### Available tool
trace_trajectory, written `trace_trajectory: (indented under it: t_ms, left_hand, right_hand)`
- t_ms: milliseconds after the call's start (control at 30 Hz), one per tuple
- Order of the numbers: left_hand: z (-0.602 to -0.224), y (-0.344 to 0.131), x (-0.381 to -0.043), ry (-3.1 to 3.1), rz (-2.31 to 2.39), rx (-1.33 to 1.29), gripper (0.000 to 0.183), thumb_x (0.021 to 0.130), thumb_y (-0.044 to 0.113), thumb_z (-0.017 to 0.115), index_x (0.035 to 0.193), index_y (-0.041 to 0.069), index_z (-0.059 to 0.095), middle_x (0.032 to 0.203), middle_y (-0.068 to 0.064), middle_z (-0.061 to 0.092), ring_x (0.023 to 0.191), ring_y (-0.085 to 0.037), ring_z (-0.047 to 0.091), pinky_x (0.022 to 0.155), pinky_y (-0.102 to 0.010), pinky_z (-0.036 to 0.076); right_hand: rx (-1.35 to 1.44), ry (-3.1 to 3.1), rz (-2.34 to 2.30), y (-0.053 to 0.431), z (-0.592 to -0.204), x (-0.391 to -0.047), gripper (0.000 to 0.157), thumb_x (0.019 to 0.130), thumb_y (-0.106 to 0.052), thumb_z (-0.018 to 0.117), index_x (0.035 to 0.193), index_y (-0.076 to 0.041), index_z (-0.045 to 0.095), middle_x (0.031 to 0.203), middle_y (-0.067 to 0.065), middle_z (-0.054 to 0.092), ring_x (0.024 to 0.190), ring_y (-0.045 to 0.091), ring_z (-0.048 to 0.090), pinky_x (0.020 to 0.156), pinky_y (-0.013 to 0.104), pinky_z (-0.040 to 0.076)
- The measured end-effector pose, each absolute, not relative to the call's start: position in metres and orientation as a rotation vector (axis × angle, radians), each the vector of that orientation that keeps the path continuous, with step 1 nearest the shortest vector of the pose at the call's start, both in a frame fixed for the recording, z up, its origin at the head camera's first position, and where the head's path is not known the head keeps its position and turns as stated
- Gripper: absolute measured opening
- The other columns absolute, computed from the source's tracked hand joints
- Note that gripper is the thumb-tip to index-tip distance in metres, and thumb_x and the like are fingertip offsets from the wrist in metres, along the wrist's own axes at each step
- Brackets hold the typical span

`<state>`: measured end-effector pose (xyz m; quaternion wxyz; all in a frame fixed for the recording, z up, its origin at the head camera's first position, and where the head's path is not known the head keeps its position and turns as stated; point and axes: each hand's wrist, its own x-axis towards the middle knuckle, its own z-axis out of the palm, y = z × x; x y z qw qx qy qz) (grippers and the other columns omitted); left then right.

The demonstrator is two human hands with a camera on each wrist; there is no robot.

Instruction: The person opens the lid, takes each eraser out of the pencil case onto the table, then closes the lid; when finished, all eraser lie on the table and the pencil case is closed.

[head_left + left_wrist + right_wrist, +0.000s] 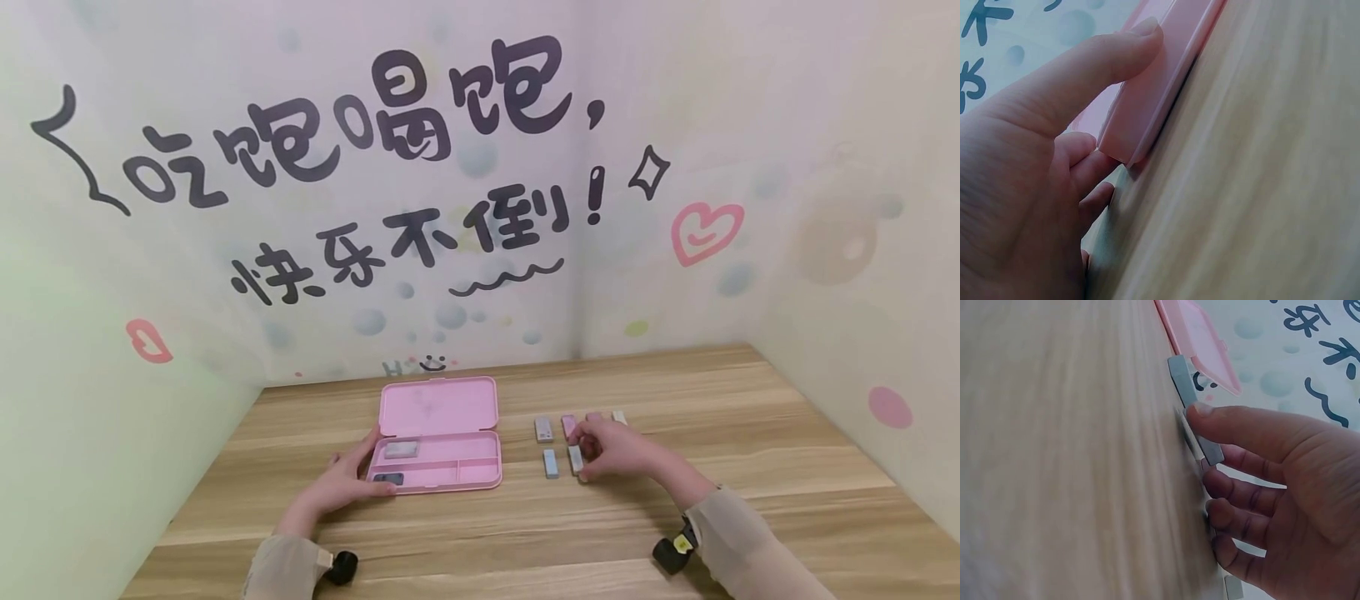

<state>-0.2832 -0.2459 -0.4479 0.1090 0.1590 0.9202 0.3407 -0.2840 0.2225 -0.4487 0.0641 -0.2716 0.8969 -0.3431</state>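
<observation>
A pink case [480, 490] lies on the table with its lid raised at the back. Inside it are a pale grey block [401, 450] in the rear compartment and a dark block [388, 478] at the front left. My left hand [347, 477] grips the case's left end, thumb over the front edge and fingers round the side. To the right, my right hand [617, 450] pinches a small grey block [575, 460] between thumb and fingers. In the right wrist view, the thumb presses on the held grey block [1210, 449].
Beside the held block lies a light blue block [551, 463]. Behind it stand a grey block [543, 429], a pink block [568, 426], a darker pink block [594, 417] and a whitish block [619, 417]. A lettered wall [510, 325] closes off the wooden table [487, 550] behind.
</observation>
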Motion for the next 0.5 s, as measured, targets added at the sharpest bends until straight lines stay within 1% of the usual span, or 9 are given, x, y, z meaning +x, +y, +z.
trace_trajectory:
  t_ms: [500]
  left_hand:
    - [-0.4488,-0.2454,-0.2837,2.697,1.021,0.473,0.108,0.079,0.042,0.078,0.156,0.008,0.009,0.159,-0.020,0.013,0.142,-0.046,0.012,0.108,-0.066,-0.010]
  right_hand:
    - [-0.798,2.697,-1.037,0.2214,-0.4480,-0.2825,0.042,0.072,-0.016,0.084,0.104,-0.006,0.059,0.087,0.003,0.048,0.076,0.015,0.047,0.064,0.026,0.043]
